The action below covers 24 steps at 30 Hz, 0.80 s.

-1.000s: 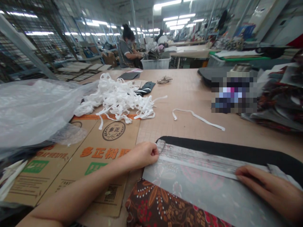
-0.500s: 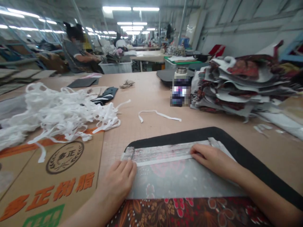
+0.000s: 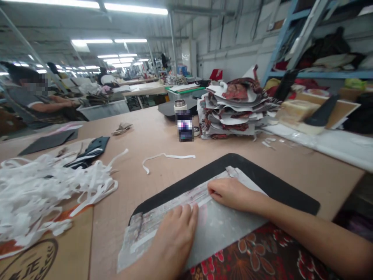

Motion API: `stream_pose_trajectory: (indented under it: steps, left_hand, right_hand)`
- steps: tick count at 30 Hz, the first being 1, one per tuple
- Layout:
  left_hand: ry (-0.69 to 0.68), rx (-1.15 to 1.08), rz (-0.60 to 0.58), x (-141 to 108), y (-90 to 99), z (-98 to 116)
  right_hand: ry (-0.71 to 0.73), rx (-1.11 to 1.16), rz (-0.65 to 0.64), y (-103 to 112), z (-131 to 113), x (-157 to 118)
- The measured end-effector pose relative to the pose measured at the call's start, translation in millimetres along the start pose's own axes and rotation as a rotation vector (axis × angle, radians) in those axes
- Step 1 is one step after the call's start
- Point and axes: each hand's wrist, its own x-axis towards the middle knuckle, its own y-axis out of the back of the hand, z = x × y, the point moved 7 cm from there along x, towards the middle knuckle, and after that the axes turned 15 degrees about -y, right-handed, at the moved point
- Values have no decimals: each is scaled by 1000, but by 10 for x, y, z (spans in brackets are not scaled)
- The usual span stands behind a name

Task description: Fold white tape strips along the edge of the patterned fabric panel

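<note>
A light grey fabric piece [image 3: 215,225], printed faintly and edged with a folded band, lies on a black mat [image 3: 175,186]. A narrow white strip [image 3: 145,240] runs along the fabric below the band. My left hand [image 3: 177,237] rests on the fabric over this strip, its fingers stretched out and lying flat. Toward the far right end of the band, my right hand [image 3: 233,194] is curled with thumb and finger pinched on the fabric; its fingertips are partly hidden. Dark brown floral cloth [image 3: 247,256] shows below the grey piece, under my right forearm.
White tapes [image 3: 52,186] lie tangled at left, over a cardboard sheet [image 3: 70,233]. One loose tape [image 3: 166,155] lies beyond the mat. A bottle [image 3: 184,120] stands beside stacked fabric pieces [image 3: 233,112]. Another person [image 3: 40,97] sits at far left.
The view has swung to the right, and the fabric appears more tilted. My left hand has moved from the fabric's left end inward along the strip. My right hand stays near the band's right end.
</note>
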Motion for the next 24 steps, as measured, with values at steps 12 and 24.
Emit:
stream_pose_trajectory:
  steps: [12, 24]
  left_hand:
    - [26, -160, -79, 357, 44, -15]
    - [-24, -47, 3, 457, 52, -2]
  right_hand:
    - [-206, 243, -7, 288, 897, -114]
    - [-308, 326, 69, 216, 1063, -103]
